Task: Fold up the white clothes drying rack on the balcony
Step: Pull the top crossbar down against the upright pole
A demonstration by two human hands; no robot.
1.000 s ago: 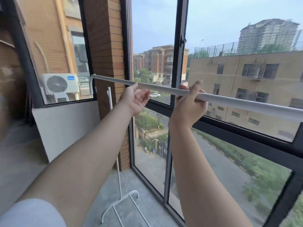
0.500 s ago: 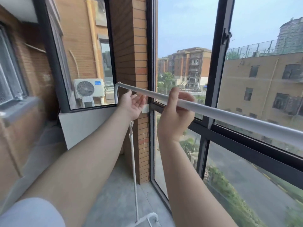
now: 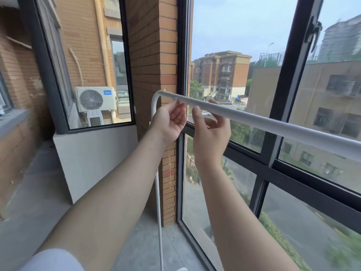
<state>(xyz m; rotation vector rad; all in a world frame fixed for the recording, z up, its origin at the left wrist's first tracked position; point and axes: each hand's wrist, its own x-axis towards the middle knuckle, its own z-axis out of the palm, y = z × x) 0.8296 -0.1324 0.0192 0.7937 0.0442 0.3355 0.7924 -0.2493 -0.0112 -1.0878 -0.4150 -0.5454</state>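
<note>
The white clothes drying rack (image 3: 158, 192) stands by the window (image 3: 283, 90), its top bar (image 3: 273, 125) running toward 3 o'clock; the right hand (image 3: 212, 132) hooks round the top bar and the left hand (image 3: 169, 122), loosely curled, merely touches it, so both should likely grip firmly before folding.

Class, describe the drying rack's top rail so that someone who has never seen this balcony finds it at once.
Find the brick pillar in the balcony corner. From it, the top rail runs rightward across the glass, bending down into a thin upright at the pillar. Unlike the dark window frames behind, it is white, round and slanted.
</note>
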